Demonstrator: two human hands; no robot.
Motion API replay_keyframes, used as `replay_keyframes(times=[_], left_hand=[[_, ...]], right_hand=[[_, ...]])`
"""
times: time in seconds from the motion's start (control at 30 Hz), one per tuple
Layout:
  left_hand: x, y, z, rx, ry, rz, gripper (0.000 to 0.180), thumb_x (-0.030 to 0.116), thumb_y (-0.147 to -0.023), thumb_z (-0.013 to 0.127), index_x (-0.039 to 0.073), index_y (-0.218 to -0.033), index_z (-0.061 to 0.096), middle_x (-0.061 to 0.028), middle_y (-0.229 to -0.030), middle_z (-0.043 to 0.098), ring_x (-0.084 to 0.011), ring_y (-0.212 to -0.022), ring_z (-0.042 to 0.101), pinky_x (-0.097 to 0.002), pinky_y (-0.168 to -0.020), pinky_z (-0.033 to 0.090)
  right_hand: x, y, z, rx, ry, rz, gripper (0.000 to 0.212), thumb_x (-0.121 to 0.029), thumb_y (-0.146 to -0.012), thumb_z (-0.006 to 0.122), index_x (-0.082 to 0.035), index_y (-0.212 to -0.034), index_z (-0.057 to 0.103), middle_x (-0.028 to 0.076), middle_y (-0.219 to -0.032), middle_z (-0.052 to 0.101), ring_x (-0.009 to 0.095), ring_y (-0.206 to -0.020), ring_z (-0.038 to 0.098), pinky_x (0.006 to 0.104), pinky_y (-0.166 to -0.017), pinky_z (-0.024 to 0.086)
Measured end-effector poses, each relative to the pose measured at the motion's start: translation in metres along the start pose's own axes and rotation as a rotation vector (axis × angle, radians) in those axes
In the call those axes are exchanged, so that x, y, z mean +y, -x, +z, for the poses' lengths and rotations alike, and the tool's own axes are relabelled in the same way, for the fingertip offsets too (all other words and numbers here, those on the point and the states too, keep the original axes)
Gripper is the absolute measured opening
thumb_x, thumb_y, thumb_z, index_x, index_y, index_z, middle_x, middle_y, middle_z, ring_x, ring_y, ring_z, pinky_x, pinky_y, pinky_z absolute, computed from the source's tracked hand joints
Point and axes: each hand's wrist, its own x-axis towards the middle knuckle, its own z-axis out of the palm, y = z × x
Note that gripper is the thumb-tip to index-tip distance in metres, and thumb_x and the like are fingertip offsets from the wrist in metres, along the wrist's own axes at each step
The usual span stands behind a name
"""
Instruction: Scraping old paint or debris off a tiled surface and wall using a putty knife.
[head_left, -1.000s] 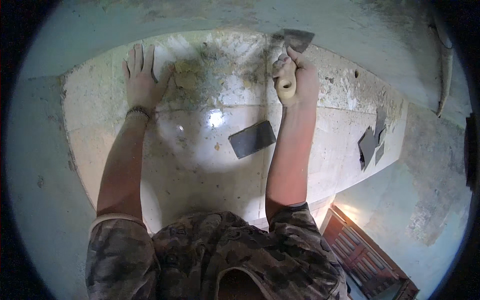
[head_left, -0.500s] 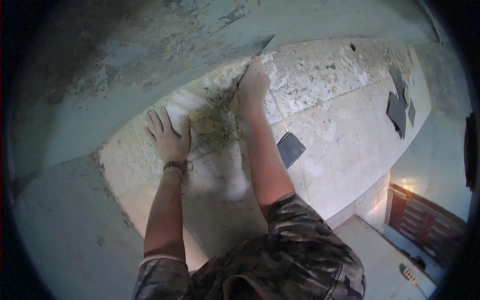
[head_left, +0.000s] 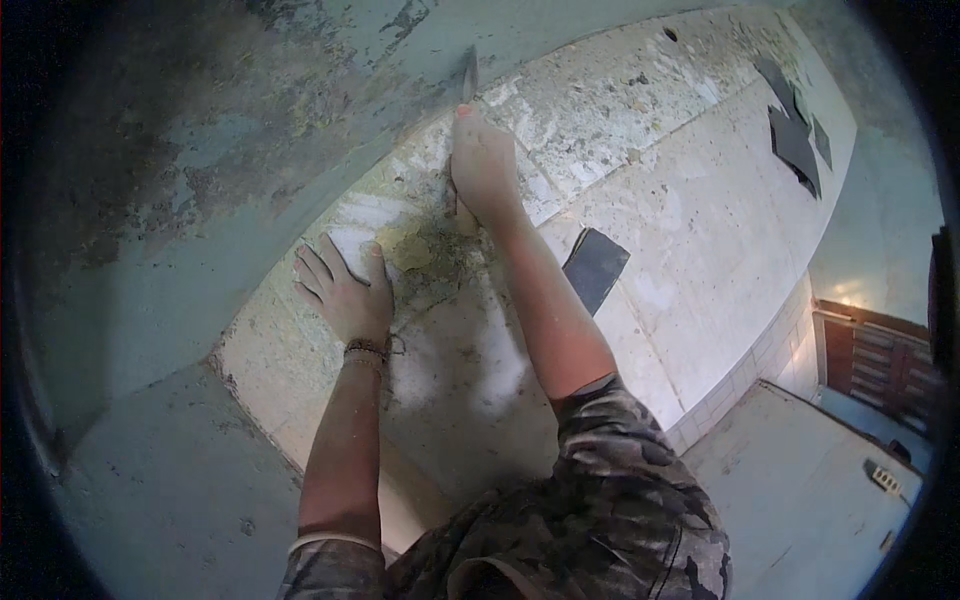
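In my right hand (head_left: 486,160) is a scraper (head_left: 470,76) with a thin metal blade and a pale handle, which shows below my fist. My fingers are wrapped around it, and its blade points at the peeling green wall (head_left: 290,120), by the far edge of a pale slab (head_left: 660,240). Whether the blade touches the wall I cannot tell. Left of that, my left hand (head_left: 350,290) lies open with spread fingers on the slab, holding nothing. Crumbled plaster and dust (head_left: 425,255) cover the surface between my hands.
A dark grey sheet (head_left: 597,270), like sandpaper, lies right of my right forearm. Several torn dark pieces (head_left: 793,150) are at the far right. A small hole (head_left: 670,34) opens near the back edge. Lower right are a power strip (head_left: 884,478) and brown slatted doors (head_left: 878,365).
The view has shifted and turned slightly. My right hand has moved up and left with the scraper, whose blade now stands more upright. My left hand stays flat on the slab.
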Motion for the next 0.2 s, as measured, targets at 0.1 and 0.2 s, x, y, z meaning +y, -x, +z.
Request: replay_keyframes(times=[0.1, 0.2], left_hand=[[0.000, -0.004, 0.003, 0.027, 0.006, 0.021, 0.079, 0.060, -0.096, 0.048, 0.008, -0.153, 0.031, -0.0241, -0.159, 0.024, -0.0382, -0.150, 0.016, -0.0534, -0.121, 0.007], [0.001, -0.004, 0.007, 0.047, 0.032, -0.005, 0.083, 0.064, -0.091, 0.052, 0.009, -0.152, 0.035, -0.0251, -0.157, 0.028, -0.0398, -0.149, 0.019, -0.0554, -0.121, 0.008]], right_hand=[[0.014, -0.003, 0.011, 0.194, 0.094, -0.044, 0.049, -0.039, -0.103, 0.041, 0.005, -0.104, 0.063, 0.030, -0.083, 0.065, 0.047, -0.079, 0.060, 0.0530, -0.076, 0.044], [0.003, 0.010, 0.033, 0.112, 0.016, 0.047, 0.049, -0.039, -0.103, 0.042, 0.006, -0.109, 0.061, 0.035, -0.098, 0.063, 0.047, -0.097, 0.061, 0.0527, -0.085, 0.042]])
